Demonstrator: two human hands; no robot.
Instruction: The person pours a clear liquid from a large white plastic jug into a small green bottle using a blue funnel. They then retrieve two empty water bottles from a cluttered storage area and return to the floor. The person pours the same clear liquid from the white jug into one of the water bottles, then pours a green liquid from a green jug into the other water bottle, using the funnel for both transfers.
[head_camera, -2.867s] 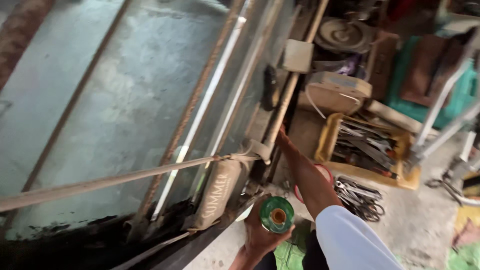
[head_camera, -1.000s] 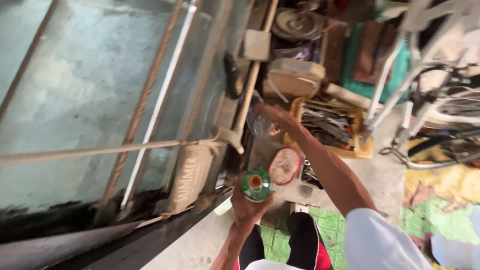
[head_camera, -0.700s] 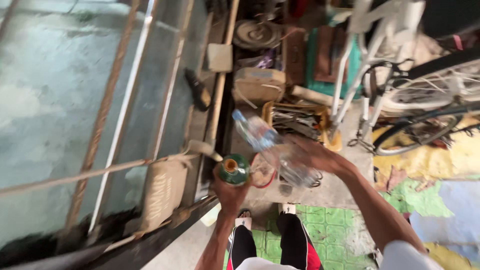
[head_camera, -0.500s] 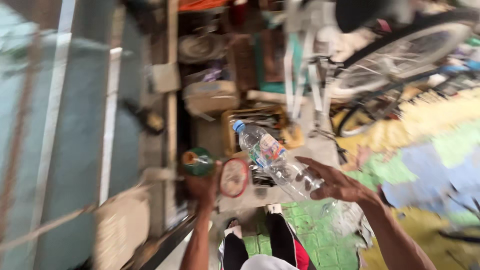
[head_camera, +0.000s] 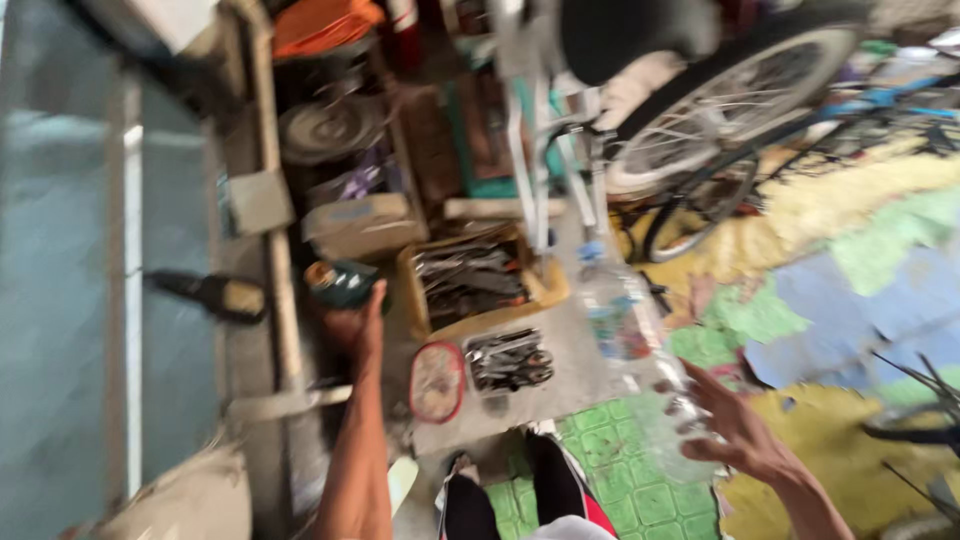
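Note:
My left hand (head_camera: 352, 325) is stretched forward and grips a small green round tin (head_camera: 338, 283) just left of a yellow tray of metal tools (head_camera: 470, 282). My right hand (head_camera: 738, 432) is low on the right, wrapped around the bottom of a clear plastic bottle (head_camera: 625, 335) with a coloured label. The bottle tilts away from me and its cap points toward the tray. A round red-rimmed lid (head_camera: 437, 380) and a clear tub of tools (head_camera: 510, 360) lie on the ground between my two hands. The picture is blurred.
An upturned bicycle with a white-rimmed wheel (head_camera: 735, 95) stands at the upper right. A cardboard box (head_camera: 360, 225), a metal disc (head_camera: 325, 125) and a brush (head_camera: 215, 295) lie along a wooden pole (head_camera: 278, 300). Painted coloured floor (head_camera: 850, 290) spreads right; green tiles (head_camera: 620, 470) lie beside my legs.
The view has swung to the right, away from the grey panel. My right hand has carried the bottle rightward and down. My left hand keeps hold of the green tin.

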